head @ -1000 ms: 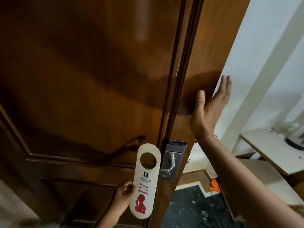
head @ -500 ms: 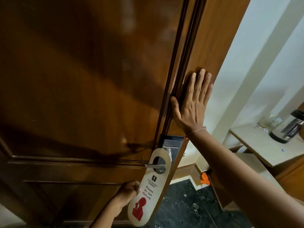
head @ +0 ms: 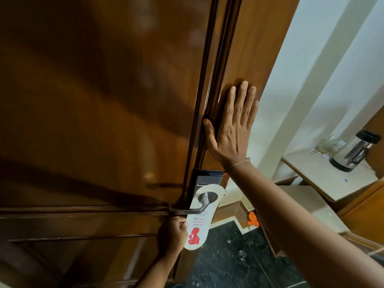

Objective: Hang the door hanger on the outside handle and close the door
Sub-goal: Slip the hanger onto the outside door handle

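- Two bare hands work at a brown wooden door (head: pixel 104 100) in the single head view, which looks forward and down.
- The left hand (head: pixel 172 235) is closed on the lower left edge of the door hanger (head: pixel 197 227), thumb and fingers pinching the card.
- The door hanger is white with a rounded top and bottom, red lettering reading "Please do not disturb" and a red figure beneath it.
- Its round hole is threaded over the silver lever handle (head: pixel 193 208); the neck of the lever passes through the hole and the long arm of the lever runs left in front of the card.
- The card hangs tilted, its lower end swung to the left of its top.
- A metal lock plate (head: pixel 208 179) sits just above the handle on the door's edge.
- The right hand (head: pixel 230 129) lies flat and open against the wood above the lock plate, fingers spread upward, thumb resting in the dark groove; a thin thread circles the wrist.
- To the right, a pale worktop (head: pixel 324 175) carries a steel kettle (head: pixel 353 152) and a glass (head: pixel 329 143).
- Below, a dark marbled floor (head: pixel 228 262) shows, with a small orange object (head: pixel 252 219) near the wall.
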